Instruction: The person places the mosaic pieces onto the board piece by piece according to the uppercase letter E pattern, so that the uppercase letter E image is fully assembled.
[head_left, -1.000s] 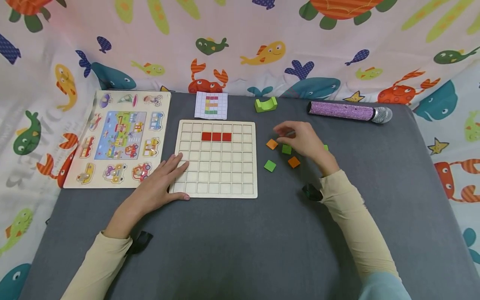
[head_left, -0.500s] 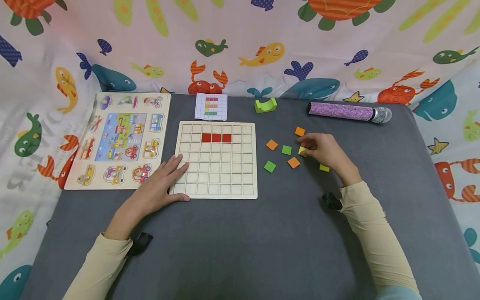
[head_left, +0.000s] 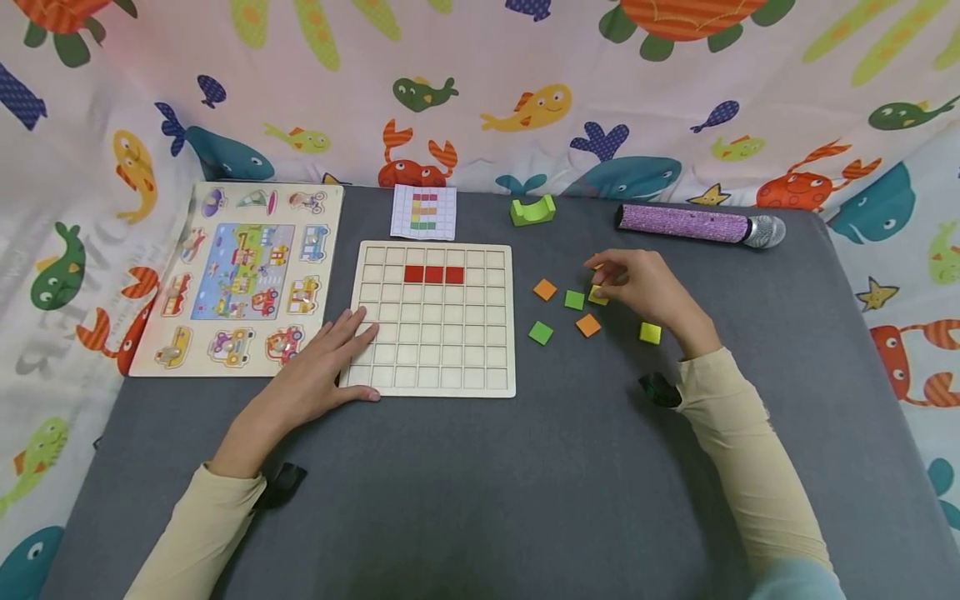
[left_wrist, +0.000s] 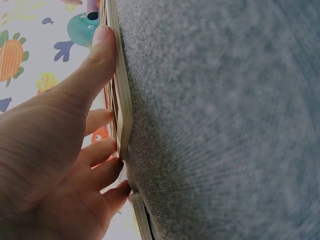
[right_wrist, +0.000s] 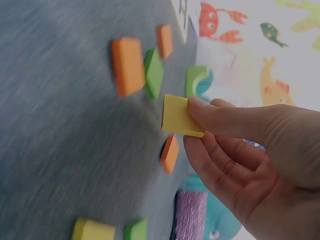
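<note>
Left of centre, the left hand (head_left: 318,369), grip wide, rests on the left edge of a wooden grid board (head_left: 435,354). Right of centre, the right hand (head_left: 651,293) pinches a yellow square tile (right_wrist: 175,115) in its narrow grip; upper right lies a sparkly purple microphone (head_left: 686,222).

Grid board (head_left: 435,333) on tabletop (head_left: 480,500); three set tiles (head_left: 433,274) in its second row from back. Puzzle board (head_left: 198,337) to left, card (head_left: 423,213) just behind. Loose tiles (head_left: 588,325) to right; behind those, block (head_left: 532,218), then microphone (head_left: 684,222) farther right.
</note>
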